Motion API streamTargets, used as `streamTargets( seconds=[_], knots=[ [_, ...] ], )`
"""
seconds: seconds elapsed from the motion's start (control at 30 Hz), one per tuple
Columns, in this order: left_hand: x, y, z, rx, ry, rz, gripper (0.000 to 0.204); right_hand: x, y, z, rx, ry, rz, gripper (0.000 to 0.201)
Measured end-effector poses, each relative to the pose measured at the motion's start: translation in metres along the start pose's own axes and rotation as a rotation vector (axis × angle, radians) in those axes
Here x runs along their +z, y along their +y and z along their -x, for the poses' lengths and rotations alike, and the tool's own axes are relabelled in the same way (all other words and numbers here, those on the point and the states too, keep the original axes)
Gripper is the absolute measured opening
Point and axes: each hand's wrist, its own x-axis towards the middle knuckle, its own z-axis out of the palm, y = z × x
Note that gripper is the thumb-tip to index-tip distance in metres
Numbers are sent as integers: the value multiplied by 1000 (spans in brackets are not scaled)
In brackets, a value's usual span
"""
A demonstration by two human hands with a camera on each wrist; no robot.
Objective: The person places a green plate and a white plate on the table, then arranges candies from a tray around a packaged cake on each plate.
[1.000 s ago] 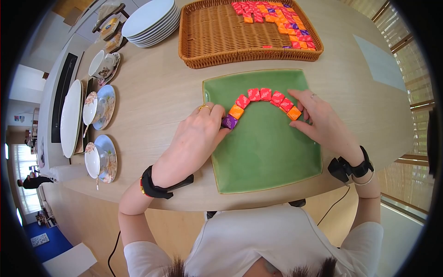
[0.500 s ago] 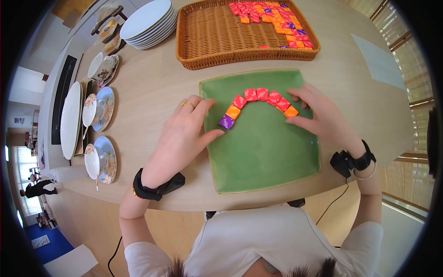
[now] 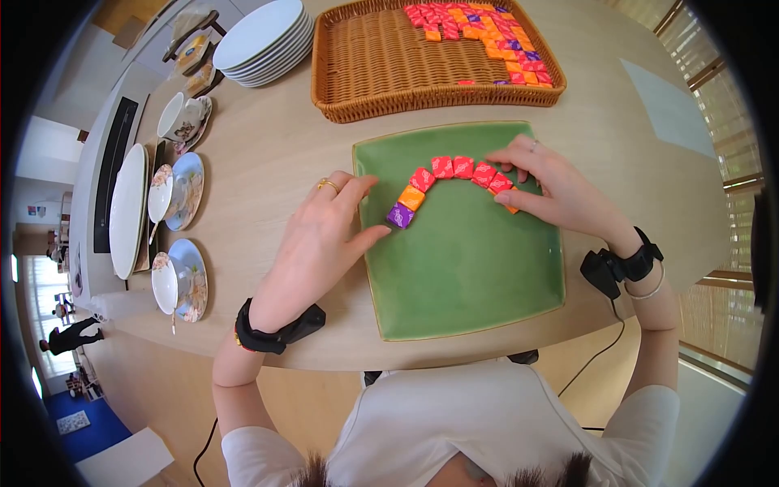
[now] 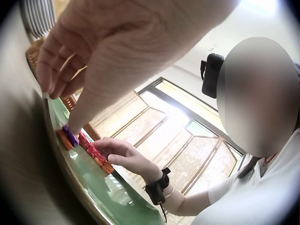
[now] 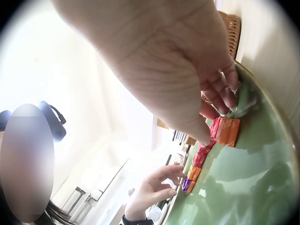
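Right hand (image 3: 552,191) part-open, fingers bent, thumb apart from forefinger. Thumb tip touches the lower edge of the last red square (image 3: 500,183); my fingertips lie close along its outer side. Cannot tell whether they press on it too.

Change: a moment ago this hand was out at the orange end square (image 3: 512,209); now it has come inward over the red ones, and my thumb covers part of the orange. Left hand (image 3: 315,223) has let go of the purple square (image 3: 400,215) and sits open beside it, wide between thumb and forefinger. As I judge it, the attention has passed to the right-hand end; the arch itself keeps nearly the same shape.

Arch: eight wrapped squares on the upper part of the green plate (image 3: 462,276). From my left: purple, orange, five red, orange. Side by side, the curve's top towards the basket; small gaps show in places.

Left thumb tip is just beside the purple; left fingers are by the plate's rim.

Further out, on the table (image 3: 268,154): wicker basket (image 3: 377,69) beyond the plate, more squares bunched mostly at its right side. White plates (image 3: 264,40) stacked left of that, cups and saucers nearer me.
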Motion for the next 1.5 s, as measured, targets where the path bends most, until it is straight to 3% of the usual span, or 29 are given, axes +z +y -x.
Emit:
streamTargets(
  seconds=[0.27,0.33,0.37,0.43,0.47,0.53,0.73,0.87,0.93,1.03,1.37,1.43,1.5],
  knots=[
    [3,-2,4,27,53,40,44,-2,4,5,7,43,-70,35],
    [3,-8,6,-90,105,166,42,-8,13,11,76,209,-56,33],
    [2,-13,7,-92,106,166,42,-9,19,15,75,208,-56,33],
    [-1,-22,8,-155,11,186,44,-5,26,24,161,378,-63,33],
    [-2,-22,7,-155,12,187,44,-6,25,28,161,378,-62,33],
    [-6,-17,2,-324,-201,387,46,-10,13,33,444,177,-98,36],
    [3,-22,-7,-396,-238,670,47,5,14,38,358,227,-184,41],
    [6,-25,-8,-406,-213,710,47,4,17,35,405,216,-217,41],
    [7,-25,-10,-431,-171,731,46,8,31,33,269,250,-167,43],
    [10,-30,-14,-420,-138,723,46,11,40,29,247,295,-166,41],
    [11,-34,-19,-442,-119,736,45,6,22,26,420,266,-342,42],
    [14,-37,-18,-142,157,279,47,9,31,29,244,392,35,42],
    [2,-24,-18,-148,112,240,49,6,25,28,151,441,92,42]
  ],
)
